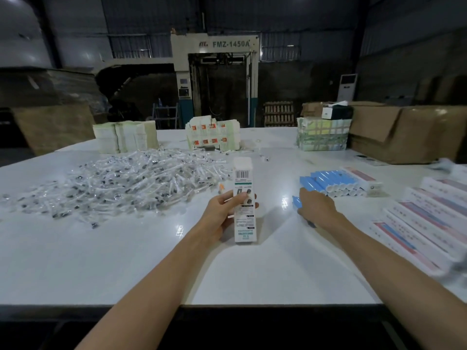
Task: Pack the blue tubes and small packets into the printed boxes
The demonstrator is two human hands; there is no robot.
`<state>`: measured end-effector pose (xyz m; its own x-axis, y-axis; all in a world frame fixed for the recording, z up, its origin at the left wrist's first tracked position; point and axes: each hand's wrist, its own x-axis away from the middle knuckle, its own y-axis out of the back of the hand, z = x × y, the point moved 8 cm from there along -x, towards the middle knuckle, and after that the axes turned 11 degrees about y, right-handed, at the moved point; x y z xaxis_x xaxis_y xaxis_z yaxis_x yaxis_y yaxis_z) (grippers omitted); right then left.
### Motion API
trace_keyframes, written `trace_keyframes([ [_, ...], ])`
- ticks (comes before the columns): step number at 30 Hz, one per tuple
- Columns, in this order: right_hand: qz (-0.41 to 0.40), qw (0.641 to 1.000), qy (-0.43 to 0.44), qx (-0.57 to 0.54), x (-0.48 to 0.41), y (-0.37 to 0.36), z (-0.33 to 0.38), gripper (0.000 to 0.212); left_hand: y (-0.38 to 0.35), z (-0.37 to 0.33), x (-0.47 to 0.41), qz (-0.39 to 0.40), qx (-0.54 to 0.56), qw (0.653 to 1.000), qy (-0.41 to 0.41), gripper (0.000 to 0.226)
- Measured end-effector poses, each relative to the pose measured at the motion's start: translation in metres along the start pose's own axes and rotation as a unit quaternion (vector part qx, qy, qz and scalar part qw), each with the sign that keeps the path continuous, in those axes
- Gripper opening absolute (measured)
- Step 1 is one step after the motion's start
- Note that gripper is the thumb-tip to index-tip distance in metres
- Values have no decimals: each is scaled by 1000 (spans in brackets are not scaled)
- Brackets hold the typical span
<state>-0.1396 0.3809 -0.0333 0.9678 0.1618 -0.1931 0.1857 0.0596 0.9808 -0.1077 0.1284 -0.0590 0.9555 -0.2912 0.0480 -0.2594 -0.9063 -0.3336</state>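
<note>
Box (pixel 243 205) stands upright off the surface (pixel 252 269), gripped by the left hand (pixel 223 210), thumb across its front. Right hand (pixel 317 207) curls palm-down over one blue tube (pixel 296 201). More tubes (pixel 331 181) lie just beyond it, flat boxes (pixel 424 223) to its right. Packets (pixel 126 183) heap left of the left hand.

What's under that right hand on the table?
A blue tube lies on the white table, one end poking out beside the right hand. The hand covers the rest, so whether the fingers hold it cannot be seen.
</note>
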Motion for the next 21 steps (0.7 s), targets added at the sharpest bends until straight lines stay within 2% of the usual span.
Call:
trace_keyframes([
  [2, 28, 999, 0, -22, -3, -4, 0, 22, 2, -2, 3, -14, -12, 1000, -1, 31],
  [4, 54, 996, -5, -75, -4, -2, 2, 45, 0, -3, 4, -14, -17, 1000, -3, 37],
  [5, 47, 992, -9, -120, -5, 5, 3, 56, 0, -4, 5, -14, -19, 1000, -4, 39],
  [7, -18, 968, -13, -251, -5, 33, 5, 62, 0, -4, 4, -16, -22, 1000, -7, 37],
  [8, -56, 934, -15, -352, -5, 49, 8, 61, 0, -4, 4, -16, -25, 1000, -7, 34],
  [10, -112, 821, 16, -560, -2, 83, 22, 66, -2, -3, 3, -10, -34, 999, -6, 30],
  [12, -137, 722, 74, -674, 0, 113, 42, 71, -3, -3, 3, -1, -39, 999, -8, 36],
  [13, -144, 690, 102, -702, 0, 125, 52, 72, -5, -3, 3, 5, -38, 999, -10, 40],
  [15, -166, 648, 143, -729, -2, 141, 68, 71, -6, -3, 3, 18, -37, 999, -16, 44],
  [18, -208, 623, 146, -739, -9, 148, 75, 74, -6, -3, 4, 28, -42, 999, -21, 44],
  [21, -229, 643, 120, -721, -19, 140, 74, 77, -7, -5, 5, 30, -66, 997, -28, 40],
])
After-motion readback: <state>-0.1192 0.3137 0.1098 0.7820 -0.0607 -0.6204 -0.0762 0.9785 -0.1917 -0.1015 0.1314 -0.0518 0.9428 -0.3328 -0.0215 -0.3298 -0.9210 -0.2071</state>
